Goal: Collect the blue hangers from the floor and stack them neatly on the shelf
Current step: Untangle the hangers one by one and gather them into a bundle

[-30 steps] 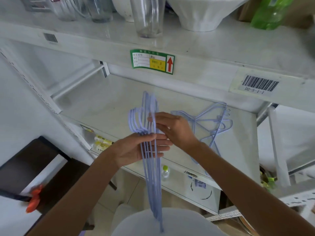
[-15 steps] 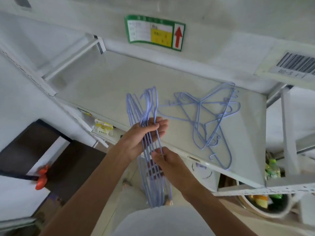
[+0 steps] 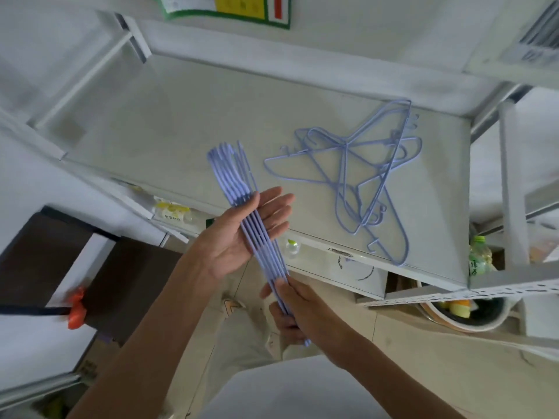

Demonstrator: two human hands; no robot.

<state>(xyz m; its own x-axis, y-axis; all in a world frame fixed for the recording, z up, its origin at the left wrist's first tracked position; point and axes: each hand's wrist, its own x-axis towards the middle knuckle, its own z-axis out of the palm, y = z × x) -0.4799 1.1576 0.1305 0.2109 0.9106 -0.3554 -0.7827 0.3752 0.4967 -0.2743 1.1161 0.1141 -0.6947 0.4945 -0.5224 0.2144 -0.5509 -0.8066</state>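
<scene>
Bundle of blue hangers (image 3: 254, 225) held edge-on in both hands, just in front of the shelf (image 3: 169, 122) near edge, tilted: hook ends up/far-left, over the shelf edge, other end down/near-right. Left hand (image 3: 239, 237) flat, palm up, fingers spread & straight, bundle lying across palm w/ thumb alongside, not wrapped. Right hand (image 3: 298, 309) closed round the lower end of the bundle, thumb on top, fingers curled under. 2nd lot: loose blue hangers (image 3: 360, 179) lying flat on the shelf, right half, tangled/overlapping at diff angles, one tip reaching the near edge. Shelf left half bare. Green/yellow label (image 3: 227, 9) on the beam above. Lower right: bowl (image 3: 465, 316) w/ contents, green bottle (image 3: 479, 258) beside the upright. Orange item (image 3: 77, 306) far left; can't tell what.
</scene>
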